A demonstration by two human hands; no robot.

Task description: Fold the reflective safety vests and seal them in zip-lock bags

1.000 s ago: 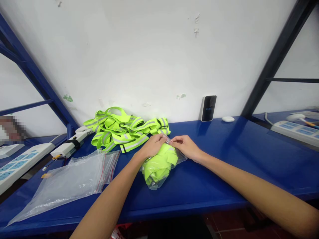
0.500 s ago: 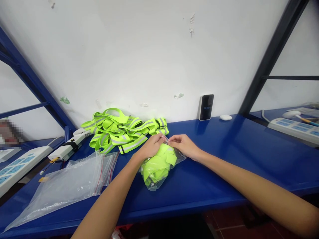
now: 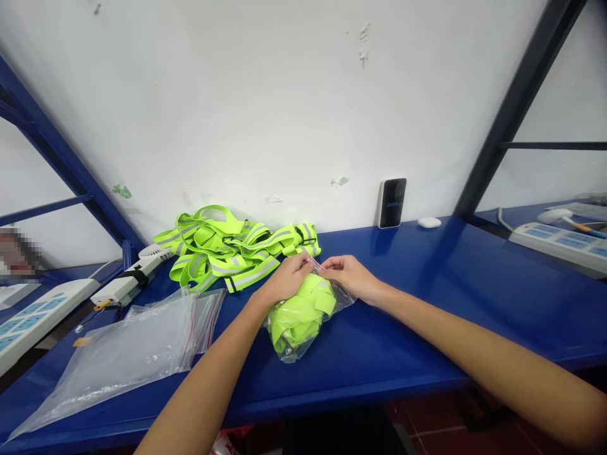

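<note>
Now, in the head view, the left hand (image 3: 290,278) and right hand (image 3: 351,278) bend in close, pinching the top of a clear zip bag (image 3: 303,316) of bright green strap (image 3: 310,300). It sits on the blue table (image 3: 427,303), behind the front edge (image 3: 360,397); more tabletop stretches right.

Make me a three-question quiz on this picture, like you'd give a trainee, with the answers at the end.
1. True or false: the left fingers and right fingers both touch the filled bag.
2. What stands upright by the wall?
A. a power strip
B. a device with digits on its screen
C. a pile of straps
3. Fill in: seen from the wearer's side, the flat bags lie to the ____ of the filled bag.

Key: 1. True. 2. B. 3. left.
</note>
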